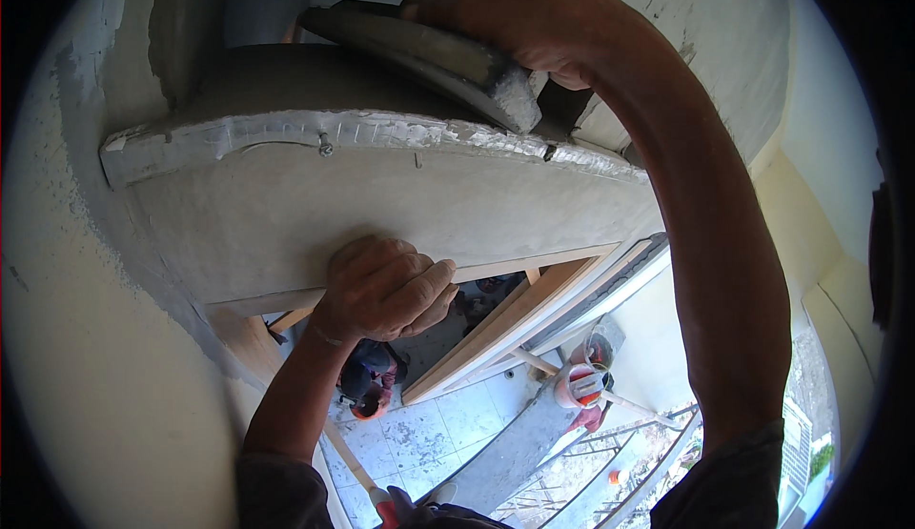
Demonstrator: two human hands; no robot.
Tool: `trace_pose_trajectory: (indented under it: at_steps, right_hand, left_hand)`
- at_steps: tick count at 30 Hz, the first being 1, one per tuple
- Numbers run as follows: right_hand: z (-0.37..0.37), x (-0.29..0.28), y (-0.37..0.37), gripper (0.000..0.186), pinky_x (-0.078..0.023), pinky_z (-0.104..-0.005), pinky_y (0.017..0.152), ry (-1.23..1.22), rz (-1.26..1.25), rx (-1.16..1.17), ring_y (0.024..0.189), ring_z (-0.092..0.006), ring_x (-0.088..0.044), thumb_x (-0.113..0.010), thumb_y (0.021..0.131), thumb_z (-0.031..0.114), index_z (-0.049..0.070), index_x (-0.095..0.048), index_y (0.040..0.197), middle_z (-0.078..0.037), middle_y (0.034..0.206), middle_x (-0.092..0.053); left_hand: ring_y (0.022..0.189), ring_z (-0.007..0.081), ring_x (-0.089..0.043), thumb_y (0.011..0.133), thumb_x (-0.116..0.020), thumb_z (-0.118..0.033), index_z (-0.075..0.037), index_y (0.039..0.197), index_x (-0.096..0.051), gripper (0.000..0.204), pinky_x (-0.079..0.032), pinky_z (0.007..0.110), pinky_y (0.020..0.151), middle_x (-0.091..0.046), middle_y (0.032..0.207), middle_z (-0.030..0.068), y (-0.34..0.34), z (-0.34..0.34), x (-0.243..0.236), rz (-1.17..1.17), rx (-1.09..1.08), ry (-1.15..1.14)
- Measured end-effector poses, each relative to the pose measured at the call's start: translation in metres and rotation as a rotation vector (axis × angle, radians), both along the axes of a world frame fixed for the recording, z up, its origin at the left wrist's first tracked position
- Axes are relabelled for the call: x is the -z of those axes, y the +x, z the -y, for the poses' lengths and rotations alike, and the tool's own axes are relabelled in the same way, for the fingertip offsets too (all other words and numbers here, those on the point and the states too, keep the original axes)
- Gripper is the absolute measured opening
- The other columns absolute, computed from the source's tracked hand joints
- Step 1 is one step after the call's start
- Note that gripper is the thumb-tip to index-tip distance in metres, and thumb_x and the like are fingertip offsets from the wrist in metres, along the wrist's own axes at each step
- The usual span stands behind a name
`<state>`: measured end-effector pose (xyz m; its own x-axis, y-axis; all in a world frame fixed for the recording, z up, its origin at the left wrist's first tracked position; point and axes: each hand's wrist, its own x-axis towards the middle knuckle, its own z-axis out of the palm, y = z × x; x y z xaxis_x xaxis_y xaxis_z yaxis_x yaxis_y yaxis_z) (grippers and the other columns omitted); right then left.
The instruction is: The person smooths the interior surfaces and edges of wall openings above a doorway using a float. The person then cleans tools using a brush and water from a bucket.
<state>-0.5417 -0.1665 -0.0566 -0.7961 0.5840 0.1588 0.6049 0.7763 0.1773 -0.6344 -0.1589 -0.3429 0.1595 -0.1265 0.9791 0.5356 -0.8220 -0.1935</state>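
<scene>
My right hand [510, 10] grips a dark, flat plastering float [419, 52] with grey residue on it, tilted above the curved plastered ledge [391, 186]. The ledge has a rough pale rim along its front, with a small metal fitting [325, 148] on it. My left hand [386, 291] is closed, fingers curled at the lower edge of the ledge, by a pale wooden strip [496, 269]; whether it grips that edge is hard to see, as its fingertips are hidden.
Far below, a person [367, 376] is by an orange bucket over a tiled floor [472, 413]. Buckets with tools [581, 383] stand on a grey plank [510, 457]. Timber framing [515, 329] lies under the ledge, plastered wall [114, 338] to the left. A red-handled tool [386, 507] shows at the bottom.
</scene>
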Motion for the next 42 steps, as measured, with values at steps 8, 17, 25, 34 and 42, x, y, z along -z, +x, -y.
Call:
trace_pose_trajectory:
  at_steps: [8, 17, 25, 34, 42]
  right_hand:
    - [0.039, 0.013, 0.014, 0.032, -0.053, -0.0349, 0.08, -0.15, -0.21, 0.112, 0.087, -0.025, -0.067, -0.055, 0.094, 0.028, 0.004, -0.068, 0.112, -0.017, 0.1, -0.069]
    - [0.044, 0.023, 0.072, 0.032, -0.057, -0.0287, 0.067, -0.035, -0.4, 0.048, 0.071, -0.0192, -0.07, -0.059, 0.093, 0.024, 0.001, -0.067, 0.114, -0.016, 0.093, -0.07]
    - [-0.034, 0.034, 0.054, 0.025, -0.056, -0.0335, 0.075, 0.955, 0.56, -0.018, 0.08, -0.0239, -0.071, -0.06, 0.09, 0.023, 0.004, -0.073, 0.097, -0.017, 0.095, -0.07]
    - [-0.057, 0.038, 0.014, 0.03, -0.055, -0.0429, 0.079, 0.4, 0.133, 0.491, 0.091, -0.0361, -0.068, -0.054, 0.088, 0.021, -0.004, -0.07, 0.092, -0.024, 0.095, -0.067]
    - [-0.096, 0.033, 0.008, 0.032, -0.048, -0.0385, 0.092, 0.311, 0.003, 0.115, 0.094, -0.028, -0.065, -0.054, 0.094, 0.032, 0.009, -0.07, 0.108, -0.014, 0.099, -0.07]
  left_hand:
    - [0.06, 0.013, -0.058, 0.071, -0.068, -0.004, -0.009, 0.095, -0.064, 0.025, -0.049, 0.028, 0.059, -0.059, 0.068, -0.0037, 0.002, -0.001, -0.001, 0.0, 0.006, 0.02]
    - [0.06, 0.0106, -0.06, 0.075, -0.07, -0.013, -0.01, 0.089, -0.064, 0.015, -0.052, 0.026, 0.06, -0.057, 0.063, -0.0038, 0.0, 0.001, -0.003, -0.009, -0.043, 0.026]
    - [0.06, 0.0108, -0.06, 0.076, -0.07, -0.014, -0.01, 0.088, -0.064, 0.014, -0.053, 0.027, 0.061, -0.058, 0.063, -0.0035, 0.002, -0.002, -0.003, 0.001, -0.042, 0.025]
    - [0.061, 0.0136, -0.059, 0.074, -0.069, -0.009, -0.01, 0.096, -0.064, 0.022, -0.049, 0.028, 0.059, -0.059, 0.066, -0.003, -0.001, -0.001, 0.003, 0.003, -0.007, -0.004]
    - [0.064, 0.0105, -0.061, 0.076, -0.074, -0.02, -0.012, 0.091, -0.066, 0.019, -0.052, 0.026, 0.062, -0.059, 0.067, -0.0035, -0.005, 0.001, 0.0, -0.013, -0.059, 0.006]
